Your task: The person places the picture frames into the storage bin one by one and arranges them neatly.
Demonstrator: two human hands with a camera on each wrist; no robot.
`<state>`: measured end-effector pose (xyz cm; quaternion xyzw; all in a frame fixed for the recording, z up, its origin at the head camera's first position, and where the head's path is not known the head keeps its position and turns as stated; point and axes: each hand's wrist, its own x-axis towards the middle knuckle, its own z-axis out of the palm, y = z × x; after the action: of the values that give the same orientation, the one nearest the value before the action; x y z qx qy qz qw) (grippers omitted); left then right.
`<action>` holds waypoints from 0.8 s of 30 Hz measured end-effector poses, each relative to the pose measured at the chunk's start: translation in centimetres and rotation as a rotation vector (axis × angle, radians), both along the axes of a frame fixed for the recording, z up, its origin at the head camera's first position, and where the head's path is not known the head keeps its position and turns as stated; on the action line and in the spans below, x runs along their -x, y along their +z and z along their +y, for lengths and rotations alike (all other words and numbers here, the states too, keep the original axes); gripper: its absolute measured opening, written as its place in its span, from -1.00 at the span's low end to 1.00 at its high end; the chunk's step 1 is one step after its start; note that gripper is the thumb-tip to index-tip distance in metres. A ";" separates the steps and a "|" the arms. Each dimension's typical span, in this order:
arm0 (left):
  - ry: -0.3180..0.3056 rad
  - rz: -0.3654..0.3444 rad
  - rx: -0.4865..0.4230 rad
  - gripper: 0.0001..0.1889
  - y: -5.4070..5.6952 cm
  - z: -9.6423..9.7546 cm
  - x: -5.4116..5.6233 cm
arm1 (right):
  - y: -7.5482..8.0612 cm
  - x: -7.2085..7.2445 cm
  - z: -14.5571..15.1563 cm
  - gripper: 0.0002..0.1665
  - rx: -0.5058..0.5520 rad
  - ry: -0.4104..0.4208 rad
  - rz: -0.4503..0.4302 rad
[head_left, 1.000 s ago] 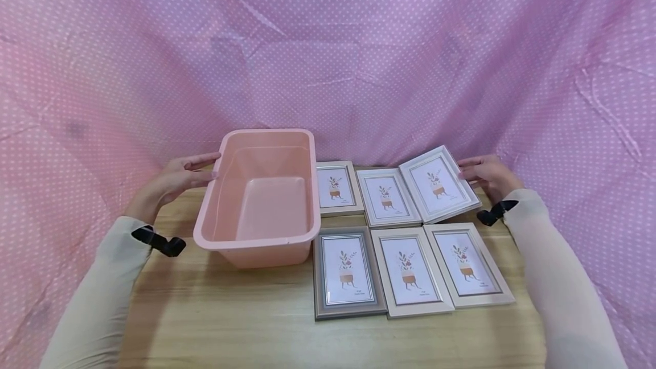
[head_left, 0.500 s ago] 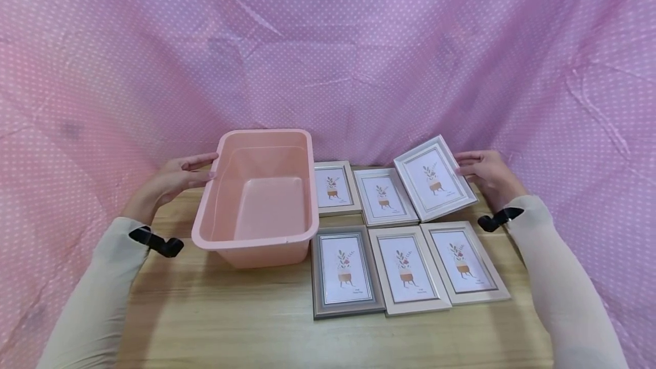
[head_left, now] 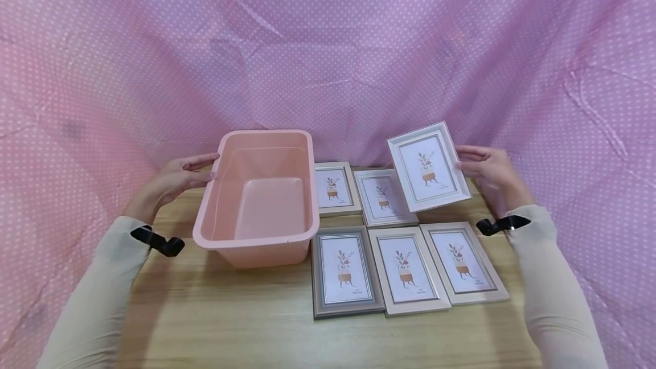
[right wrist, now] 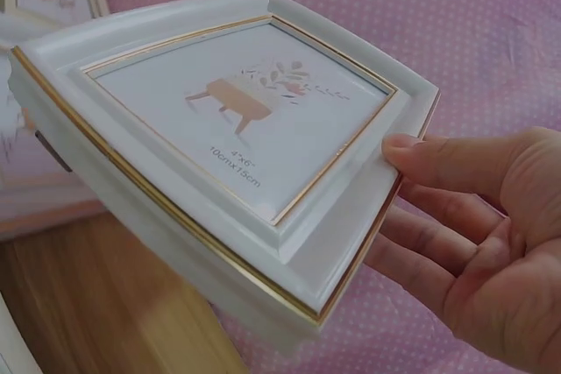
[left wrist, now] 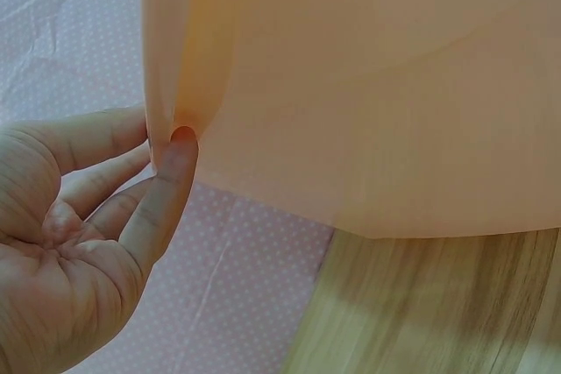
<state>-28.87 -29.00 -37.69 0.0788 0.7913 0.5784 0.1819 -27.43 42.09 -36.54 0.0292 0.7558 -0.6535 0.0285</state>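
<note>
My right hand [head_left: 494, 172] grips a white picture frame [head_left: 429, 167] by its right edge, above the table. In the right wrist view the thumb lies on the face of this gold-trimmed frame [right wrist: 342, 243], and the other fingers are behind it. At the left, my left hand [head_left: 174, 181] pinches the left rim of a pink plastic basin [head_left: 260, 242]. The left wrist view shows thumb and fingers on either side of the basin's rim [left wrist: 162, 50]. The basin stands on the table with nothing inside it.
Several more picture frames lie face up right of the basin: a grey-brown one [head_left: 347, 311], cream ones [head_left: 379, 261], and a white one [head_left: 376, 224] partly under the lifted frame. A pink dotted curtain [head_left: 328, 61] hangs behind the wooden table [head_left: 246, 312].
My right hand has raised the white picture frame off the table, moving it up and slightly left and tilting it more upright. My left hand and the basin have stayed nearly still.
</note>
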 end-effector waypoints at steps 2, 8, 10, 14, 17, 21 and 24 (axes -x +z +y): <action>0.004 0.002 -0.013 -0.22 0.1 -0.1 -0.1 | 0.0 0.1 -0.8 -0.45 0.094 0.003 0.014; 0.004 0.008 -0.062 -0.22 0.2 -0.1 -0.3 | -0.2 0.6 -2.8 -0.46 0.210 0.031 0.112; 0.002 0.010 -0.072 -0.22 0.2 -0.1 -0.3 | -0.1 0.6 -3.4 -0.47 0.201 0.047 0.157; 0.008 0.014 -0.069 -0.22 0.1 -0.1 -0.4 | 0.0 0.6 -4.5 -0.47 0.249 0.102 0.209; 0.011 0.017 -0.056 -0.22 0.0 -0.1 -0.4 | 0.1 0.7 -5.3 -0.47 0.290 0.133 0.232; 0.011 0.016 -0.039 -0.23 0.0 0.1 -0.3 | 0.0 0.8 -6.4 -0.47 0.336 0.136 0.265; 0.013 0.008 -0.042 -0.24 0.1 0.2 -0.4 | -0.1 1.1 -7.5 -0.47 0.356 0.129 0.290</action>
<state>-28.47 -28.76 -37.60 0.0796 0.7803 0.5957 0.1731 -28.48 34.62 -36.66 -0.1188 0.6252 -0.7707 -0.0339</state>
